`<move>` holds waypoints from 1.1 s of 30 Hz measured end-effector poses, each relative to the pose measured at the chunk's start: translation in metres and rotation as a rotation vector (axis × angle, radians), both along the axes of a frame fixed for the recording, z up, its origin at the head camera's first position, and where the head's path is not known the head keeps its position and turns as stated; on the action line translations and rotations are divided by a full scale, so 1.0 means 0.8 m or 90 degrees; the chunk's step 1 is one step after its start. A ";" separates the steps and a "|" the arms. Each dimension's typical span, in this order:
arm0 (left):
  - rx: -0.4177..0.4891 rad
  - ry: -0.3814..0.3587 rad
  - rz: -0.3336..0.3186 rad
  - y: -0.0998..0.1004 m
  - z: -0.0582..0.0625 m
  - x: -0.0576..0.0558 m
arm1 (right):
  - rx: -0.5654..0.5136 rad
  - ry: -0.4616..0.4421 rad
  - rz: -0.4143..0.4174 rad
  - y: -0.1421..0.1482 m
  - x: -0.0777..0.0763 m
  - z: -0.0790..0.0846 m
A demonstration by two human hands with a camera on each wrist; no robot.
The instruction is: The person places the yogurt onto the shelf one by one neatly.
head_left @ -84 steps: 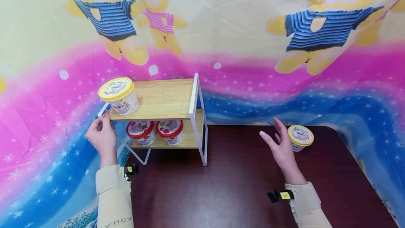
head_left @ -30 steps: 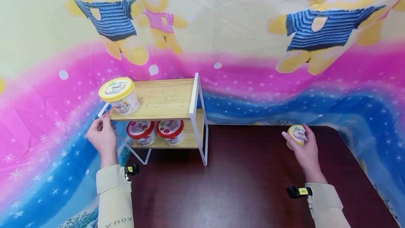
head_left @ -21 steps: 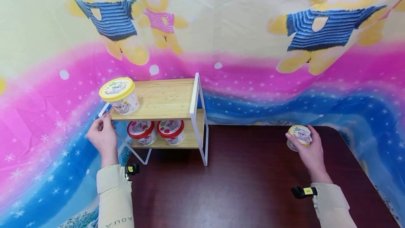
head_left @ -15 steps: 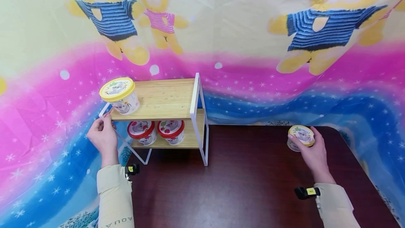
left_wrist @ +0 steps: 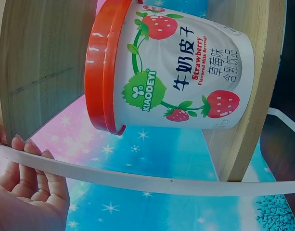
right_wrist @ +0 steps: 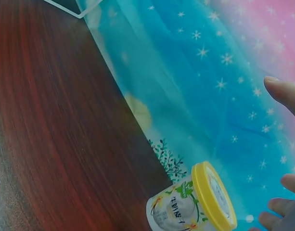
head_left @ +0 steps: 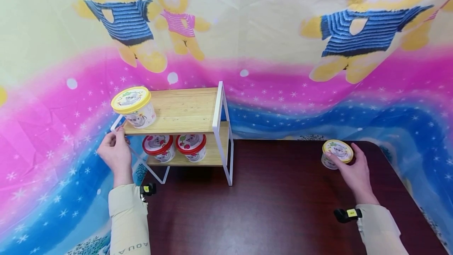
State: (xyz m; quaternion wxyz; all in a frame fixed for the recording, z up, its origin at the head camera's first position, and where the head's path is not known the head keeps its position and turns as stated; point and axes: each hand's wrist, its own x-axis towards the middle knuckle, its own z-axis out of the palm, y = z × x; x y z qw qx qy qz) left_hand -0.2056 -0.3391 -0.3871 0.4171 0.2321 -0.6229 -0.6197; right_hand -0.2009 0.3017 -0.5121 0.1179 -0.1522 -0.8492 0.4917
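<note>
My left hand (head_left: 115, 150) grips the white metal frame at the front left corner of a two-tier wooden shelf (head_left: 187, 109); in the left wrist view its fingers (left_wrist: 29, 178) curl around the bar. A yellow-lidded tub (head_left: 143, 117) stands on the upper board, just above that hand. Below, two red-lidded tubs (head_left: 164, 156) sit side by side; the strawberry milk tub (left_wrist: 185, 72) looms in the left wrist view. At the right, my right hand (head_left: 355, 172) is spread beside another yellow-lidded tub (right_wrist: 178, 209) on the table, thumb overlapping its lid in the head view, fingers apart from it in the wrist view.
The dark wooden table (head_left: 269, 200) has a rounded far right corner. Behind and at both sides hangs a printed cloth (head_left: 269, 70) with bears and snowflakes. The shelf's white right side frame (head_left: 224, 148) stands on the table.
My right hand has moved right to the yellow-lidded tub, then slid slightly right and nearer to me, baring more of its lid. The left hand and shelf have stayed put.
</note>
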 end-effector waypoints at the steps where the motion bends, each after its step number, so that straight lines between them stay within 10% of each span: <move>1: 0.000 -0.001 -0.001 0.000 0.000 0.000 | 0.002 -0.004 0.000 0.001 0.000 -0.001; 33: 0.006 0.002 -0.007 -0.001 -0.001 -0.001 | 0.058 -0.044 0.027 0.037 -0.032 -0.026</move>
